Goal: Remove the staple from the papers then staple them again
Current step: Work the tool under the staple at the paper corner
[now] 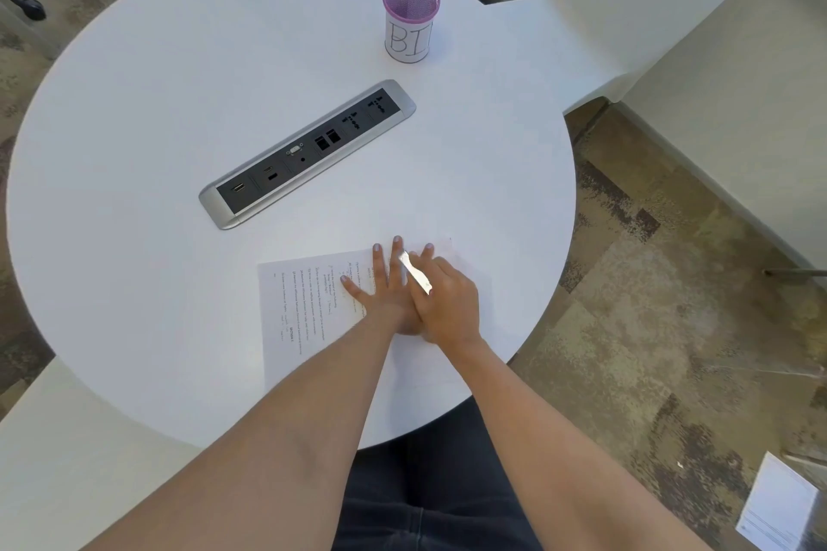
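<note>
The printed papers (295, 304) lie on the round white table (179, 103) near its front edge. My left hand (380, 286) rests flat on them with fingers spread, pressing them down. My right hand (447, 304) lies partly over the left one and is closed around a slim white tool (414, 273), which points toward the papers' far right corner. I cannot tell whether that tool is a stapler or a staple remover. The staple itself is too small to see.
A silver socket strip (309, 152) is set into the table's middle. A purple mesh cup (411, 18) with a handwritten label stands at the back right. A white chair (626, 13) is at the right, more papers (778, 506) lie on the floor.
</note>
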`<state>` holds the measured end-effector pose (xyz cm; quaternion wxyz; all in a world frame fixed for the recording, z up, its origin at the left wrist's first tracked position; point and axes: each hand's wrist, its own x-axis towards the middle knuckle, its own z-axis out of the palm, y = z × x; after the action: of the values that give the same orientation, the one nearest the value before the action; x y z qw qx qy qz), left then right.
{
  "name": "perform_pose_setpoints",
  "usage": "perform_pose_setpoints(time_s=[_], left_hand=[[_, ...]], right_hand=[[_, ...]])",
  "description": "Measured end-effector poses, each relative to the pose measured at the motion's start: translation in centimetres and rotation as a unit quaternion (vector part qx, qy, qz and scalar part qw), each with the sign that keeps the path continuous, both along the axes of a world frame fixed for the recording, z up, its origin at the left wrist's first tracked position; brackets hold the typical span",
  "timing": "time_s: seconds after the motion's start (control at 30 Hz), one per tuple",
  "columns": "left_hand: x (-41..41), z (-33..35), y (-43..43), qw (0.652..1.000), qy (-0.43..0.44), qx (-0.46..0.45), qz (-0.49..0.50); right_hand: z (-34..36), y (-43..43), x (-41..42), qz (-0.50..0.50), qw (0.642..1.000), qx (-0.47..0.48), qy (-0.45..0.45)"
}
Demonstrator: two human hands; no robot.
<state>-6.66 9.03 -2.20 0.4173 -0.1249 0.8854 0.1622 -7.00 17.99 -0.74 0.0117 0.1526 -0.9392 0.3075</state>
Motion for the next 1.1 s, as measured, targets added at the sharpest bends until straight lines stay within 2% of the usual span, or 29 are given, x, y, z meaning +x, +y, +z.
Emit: perform_pose_setpoints(time_s=[0.37,0.83,0.93,1.0,1.1], left_hand=[[0.1,0.3,-0.3,0.999,-0.007,0.028,-0.015],[0.0,0.3,-0.2,0.999,-0.01,0.023,-0.019],[0.1,0.4,-0.2,1.0,-0.01,0.025,-0.017],[0.2,0.5,-0.1,1.0,-0.01,0.022,-0.014],[0.1,0.5,-0.2,1.0,-0.012,0.019,-0.014]], right_hand=[[-1.3,3.6,0.8,-0.098,0.992,0.026,-0.076],[-1.7,3.4,-1.1,-0.084,0.989,0.055,-0.105],[-1.8,3.0,-0.9,-0.124,0.983,0.019,-0.132],[-2.0,2.4,-0.4,-0.183,0.969,-0.043,-0.16],[-2.2,1.8,-0.1,-0.326,0.912,-0.168,-0.185]])
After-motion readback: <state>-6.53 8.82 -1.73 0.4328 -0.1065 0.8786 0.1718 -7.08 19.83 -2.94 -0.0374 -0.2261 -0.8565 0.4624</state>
